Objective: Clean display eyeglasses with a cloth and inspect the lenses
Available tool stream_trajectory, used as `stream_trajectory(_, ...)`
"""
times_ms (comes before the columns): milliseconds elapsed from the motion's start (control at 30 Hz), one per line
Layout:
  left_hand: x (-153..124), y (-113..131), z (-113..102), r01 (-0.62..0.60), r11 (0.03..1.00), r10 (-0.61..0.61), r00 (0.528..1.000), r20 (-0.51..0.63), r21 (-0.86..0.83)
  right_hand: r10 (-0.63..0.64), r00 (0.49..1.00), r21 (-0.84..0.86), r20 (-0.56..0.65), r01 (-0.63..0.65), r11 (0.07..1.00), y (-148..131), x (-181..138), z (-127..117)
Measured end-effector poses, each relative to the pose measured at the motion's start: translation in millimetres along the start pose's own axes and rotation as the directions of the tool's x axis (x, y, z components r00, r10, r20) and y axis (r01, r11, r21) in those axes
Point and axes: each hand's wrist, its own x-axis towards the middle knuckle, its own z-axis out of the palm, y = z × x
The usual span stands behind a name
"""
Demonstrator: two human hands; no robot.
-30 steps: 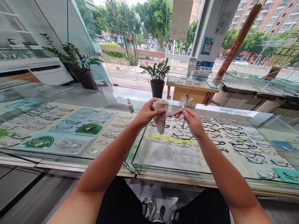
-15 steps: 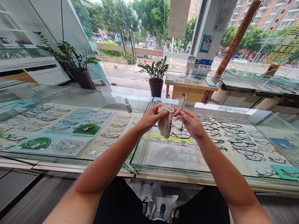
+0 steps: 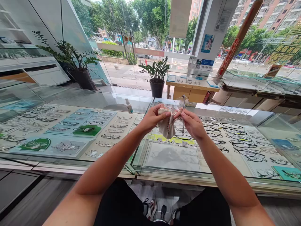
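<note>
My left hand (image 3: 152, 118) is closed on a pale beige cleaning cloth (image 3: 166, 127) with dark print, which hangs down below the fingers. My right hand (image 3: 192, 123) pinches a pair of eyeglasses (image 3: 180, 103) near the middle of the frame. The glasses stand on end, one clear lens above my fingers and the other below. Cloth and glasses meet between the two hands, over the glass counter. Part of the frame is hidden behind the fingers and cloth.
A small white spray bottle (image 3: 129, 106) stands on the glass counter (image 3: 105, 98), left of my hands. Rows of eyeglasses (image 3: 243, 144) lie under the glass. Beyond the counter are a potted plant (image 3: 157, 88) and a wooden display table (image 3: 191, 91).
The cloth has turned and bunched differently in my left hand, its red print no longer showing. The glasses have tilted slightly in my right hand. The spray bottle has not moved.
</note>
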Motion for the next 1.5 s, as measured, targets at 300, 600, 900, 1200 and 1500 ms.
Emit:
stream_trajectory(300, 1.4, 3.5, -4.1, -0.028, 1.000, 0.028, 0.993, -0.115, -0.002, -0.034, 0.998, -0.014, -0.050, 0.034, 0.999, 5.5, 2.9, -5.5)
stream_trajectory(600, 2.7, 3.2, -6.3, -0.066, 0.994, 0.078, 0.986, -0.146, 0.083, -0.068, 0.996, -0.033, -0.054, 0.066, 0.997, 9.5, 2.9, -7.5)
stream_trajectory(900, 1.7, 10.8, -6.0, -0.048, 0.981, 0.086, 0.976, -0.202, 0.187, -0.106, 0.992, -0.063, -0.062, 0.102, 0.993, 13.3, 3.0, -8.5)
stream_trajectory(1200, 2.0, 6.0, -10.3, -0.070, 0.959, 0.116, 0.981, -0.155, 0.275, -0.105, 0.992, -0.069, -0.066, 0.101, 0.992, 8.4, 2.6, -7.3)
stream_trajectory(1500, 3.6, -3.6, -13.4, -0.012, 0.996, 0.017, 0.998, -0.052, 0.090, -0.123, 0.991, -0.053, -0.062, 0.120, 0.991, 10.6, 3.6, -10.0)
